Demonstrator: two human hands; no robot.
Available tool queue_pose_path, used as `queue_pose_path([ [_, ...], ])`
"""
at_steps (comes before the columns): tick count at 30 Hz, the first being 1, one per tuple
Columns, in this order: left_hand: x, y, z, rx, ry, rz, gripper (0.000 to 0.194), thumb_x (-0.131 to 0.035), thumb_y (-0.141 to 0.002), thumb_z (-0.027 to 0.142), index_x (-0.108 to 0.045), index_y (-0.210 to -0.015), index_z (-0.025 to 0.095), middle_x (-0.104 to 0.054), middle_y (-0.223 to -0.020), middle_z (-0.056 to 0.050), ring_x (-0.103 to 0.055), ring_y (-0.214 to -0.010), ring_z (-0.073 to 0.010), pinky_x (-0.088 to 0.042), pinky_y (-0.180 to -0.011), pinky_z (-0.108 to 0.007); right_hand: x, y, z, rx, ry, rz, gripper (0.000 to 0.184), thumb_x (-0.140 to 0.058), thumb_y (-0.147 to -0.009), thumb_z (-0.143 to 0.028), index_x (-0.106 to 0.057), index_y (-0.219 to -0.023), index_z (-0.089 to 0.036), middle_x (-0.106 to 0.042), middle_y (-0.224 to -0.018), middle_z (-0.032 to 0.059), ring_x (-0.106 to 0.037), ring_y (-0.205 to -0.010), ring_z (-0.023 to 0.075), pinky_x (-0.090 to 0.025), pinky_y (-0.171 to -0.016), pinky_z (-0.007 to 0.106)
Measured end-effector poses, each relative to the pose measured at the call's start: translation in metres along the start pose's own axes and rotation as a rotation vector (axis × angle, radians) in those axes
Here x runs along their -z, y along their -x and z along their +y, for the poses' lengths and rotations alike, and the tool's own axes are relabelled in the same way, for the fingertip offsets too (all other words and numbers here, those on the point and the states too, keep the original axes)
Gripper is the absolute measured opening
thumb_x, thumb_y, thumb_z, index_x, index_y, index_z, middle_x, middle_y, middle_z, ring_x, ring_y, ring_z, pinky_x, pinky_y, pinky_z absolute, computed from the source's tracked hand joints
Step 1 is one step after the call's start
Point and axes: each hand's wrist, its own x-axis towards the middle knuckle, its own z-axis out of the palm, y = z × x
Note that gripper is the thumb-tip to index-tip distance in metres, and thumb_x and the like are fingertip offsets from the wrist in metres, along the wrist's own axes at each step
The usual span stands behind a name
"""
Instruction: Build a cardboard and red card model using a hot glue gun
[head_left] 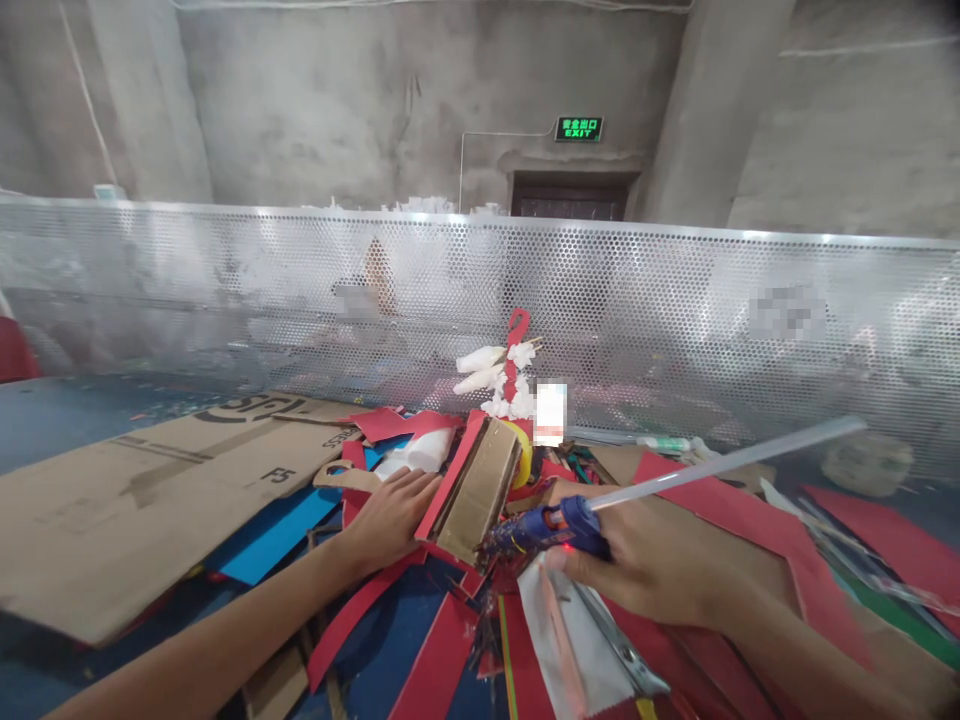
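Note:
Near the middle of the table, a small cardboard box (480, 490) with red paper along its edges is tilted up. My left hand (397, 515) grips its left side, with the fingers curled and partly hidden behind it. My right hand (652, 555) is wrapped round a blue glue gun (574, 525), whose red light is lit. A long clear glue stick (742, 460) sticks out of the gun's back. The nozzle is at the lower right edge of the box; whether it touches cannot be made out. Beneath my right hand lie scissors (611, 640) on white paper (536, 620).
A large flat cardboard sheet (172, 490) covers the left side. Red paper strips (435, 660) and blue paper (277, 535) are scattered around. Behind the box stands a red piece with white tufts (514, 370). A perforated metal screen (300, 270) crosses the table's back.

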Motion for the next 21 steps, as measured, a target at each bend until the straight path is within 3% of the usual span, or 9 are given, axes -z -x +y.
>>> queue_pose_path([
  [4, -0.001, 0.0, -0.001, -0.001, 0.006, 0.0, 0.034, -0.059, -0.093, 0.043, -0.059, -0.114, 0.016, -0.07, -0.104, -0.011, -0.06, -0.091, -0.0285, -0.039, -0.085, -0.04, -0.008, 0.0, 0.005, 0.046, 0.073, 0.064, 0.034, -0.049, -0.099, -0.048, -0.057, -0.085, -0.019, -0.063, -0.083, 0.0047, -0.053, -0.068, 0.0156, -0.034, -0.06, 0.029],
  [9, -0.002, 0.001, -0.002, 0.001, 0.014, -0.004, 0.033, -0.061, -0.09, 0.039, -0.058, -0.114, 0.016, -0.07, -0.106, -0.011, -0.06, -0.092, -0.0285, -0.039, -0.084, -0.04, -0.012, 0.0, 0.005, 0.134, 0.098, 0.096, 0.028, -0.054, -0.097, -0.046, -0.057, -0.087, -0.02, -0.062, -0.08, 0.0024, -0.05, -0.066, 0.0144, -0.033, -0.061, 0.029],
  [16, -0.005, 0.001, -0.004, 0.003, 0.008, 0.01, 0.034, -0.062, -0.09, 0.041, -0.059, -0.114, 0.018, -0.07, -0.108, -0.011, -0.061, -0.094, -0.0284, -0.04, -0.085, -0.04, -0.012, 0.0, 0.007, 0.112, 0.144, 0.131, 0.032, -0.052, -0.097, -0.044, -0.059, -0.08, -0.019, -0.063, -0.077, 0.004, -0.052, -0.063, 0.0146, -0.031, -0.057, 0.027],
  [21, -0.007, 0.002, -0.006, -0.012, 0.01, 0.015, 0.037, -0.063, -0.091, 0.043, -0.059, -0.116, 0.017, -0.07, -0.11, -0.012, -0.061, -0.095, -0.0292, -0.04, -0.087, -0.041, -0.016, -0.003, 0.02, 0.003, 0.141, 0.246, 0.032, -0.054, -0.097, -0.048, -0.065, -0.087, -0.019, -0.067, -0.08, 0.0062, -0.059, -0.068, 0.0187, -0.034, -0.06, 0.029],
])
